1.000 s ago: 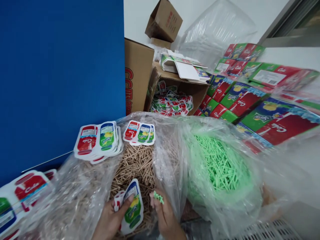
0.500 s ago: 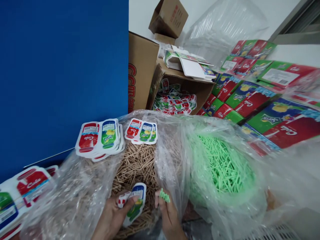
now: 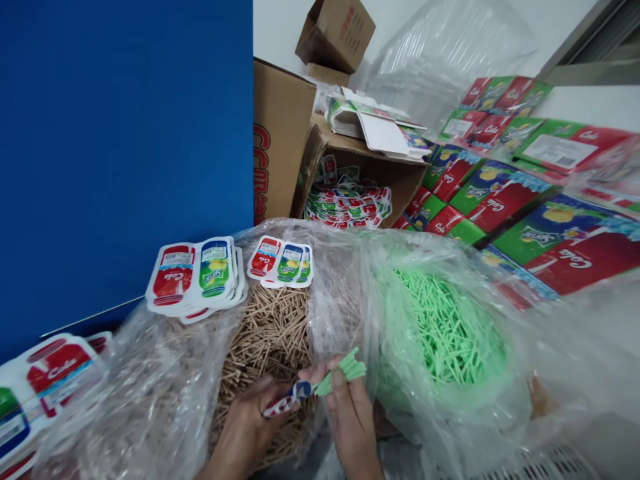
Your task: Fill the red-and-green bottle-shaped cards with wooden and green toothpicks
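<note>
My left hand [image 3: 247,427] is closed on a printed packet [image 3: 286,400] with red, white and blue markings, held edge-on above a bag of tan sticks [image 3: 270,333]. My right hand [image 3: 350,420] pinches a small bundle of green sticks [image 3: 343,372], its near end right at the packet. Both hands sit low in the middle, between the tan-stick bag and a clear bag of green sticks [image 3: 443,330] to the right.
Stacks of printed packets [image 3: 197,273] [image 3: 283,261] lie on the tan-stick bag; more packets [image 3: 45,380] at left. A blue panel [image 3: 125,133] stands behind. Cardboard boxes [image 3: 280,140] hold packets [image 3: 350,203]; printed cartons [image 3: 525,200] fill the right.
The left hand tipped the packet from face-up to edge-on and moved it right. The right hand raised the green sticks, now pointing up-right, and brought them against the packet.
</note>
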The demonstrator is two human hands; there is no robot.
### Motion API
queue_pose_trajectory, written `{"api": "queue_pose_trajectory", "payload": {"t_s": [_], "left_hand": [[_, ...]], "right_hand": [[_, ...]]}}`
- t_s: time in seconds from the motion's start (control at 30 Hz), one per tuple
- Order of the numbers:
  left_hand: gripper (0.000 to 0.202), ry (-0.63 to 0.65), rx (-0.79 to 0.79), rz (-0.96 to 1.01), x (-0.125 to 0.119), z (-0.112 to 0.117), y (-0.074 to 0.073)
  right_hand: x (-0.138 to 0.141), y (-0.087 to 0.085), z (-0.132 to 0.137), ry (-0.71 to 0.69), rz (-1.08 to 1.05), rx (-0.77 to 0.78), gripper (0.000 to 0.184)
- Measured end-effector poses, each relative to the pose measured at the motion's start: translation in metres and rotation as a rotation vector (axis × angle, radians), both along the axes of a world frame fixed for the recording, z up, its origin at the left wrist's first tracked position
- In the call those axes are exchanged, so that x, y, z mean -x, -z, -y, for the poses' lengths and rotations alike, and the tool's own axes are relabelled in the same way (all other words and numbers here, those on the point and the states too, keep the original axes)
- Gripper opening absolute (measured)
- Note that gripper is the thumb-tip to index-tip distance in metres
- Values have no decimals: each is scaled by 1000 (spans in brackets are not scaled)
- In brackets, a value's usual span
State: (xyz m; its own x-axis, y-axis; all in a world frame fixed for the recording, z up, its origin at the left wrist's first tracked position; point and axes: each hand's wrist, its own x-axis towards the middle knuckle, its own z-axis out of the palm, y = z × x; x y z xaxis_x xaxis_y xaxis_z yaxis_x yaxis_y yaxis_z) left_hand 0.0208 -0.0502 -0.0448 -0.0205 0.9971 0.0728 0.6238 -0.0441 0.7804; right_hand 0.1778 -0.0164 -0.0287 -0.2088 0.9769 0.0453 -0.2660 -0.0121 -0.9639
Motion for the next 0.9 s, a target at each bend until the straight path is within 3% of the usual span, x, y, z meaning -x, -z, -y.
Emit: {"api": "queue_pose_trajectory", "payload": {"t_s": [0.1, 0.2, 0.3, 0.4, 0.57, 0.7, 0.8, 0.9], "left_hand": [[11, 74, -27, -72, -3, -2, -3], [13, 70, -40, -100, -5, -3, -3], [14, 76, 17, 73, -2, -4, -4], [13, 8, 125, 286, 4, -4, -7], [11, -19, 144, 425, 14, -4, -17], [13, 13, 115, 418, 16, -6, -21], [12, 34, 94, 395, 17, -6, -18], [13, 9, 115, 383, 18, -5, -17]], "right_hand": [[3, -6, -3, -88, 146, -124, 27], [3, -9, -3, -200, 331, -239, 31], [2, -11, -4, -276, 415, -298, 27], [-1, -10, -6, -295, 455, -259, 26], [-7, -7, -5, -301, 399, -217, 29], [-14, -11, -2, -231, 458, -465, 51], [-18, -17, -5, -362, 643, -675, 51], [-19, -21, -8, -252, 625, -722, 45]]}}
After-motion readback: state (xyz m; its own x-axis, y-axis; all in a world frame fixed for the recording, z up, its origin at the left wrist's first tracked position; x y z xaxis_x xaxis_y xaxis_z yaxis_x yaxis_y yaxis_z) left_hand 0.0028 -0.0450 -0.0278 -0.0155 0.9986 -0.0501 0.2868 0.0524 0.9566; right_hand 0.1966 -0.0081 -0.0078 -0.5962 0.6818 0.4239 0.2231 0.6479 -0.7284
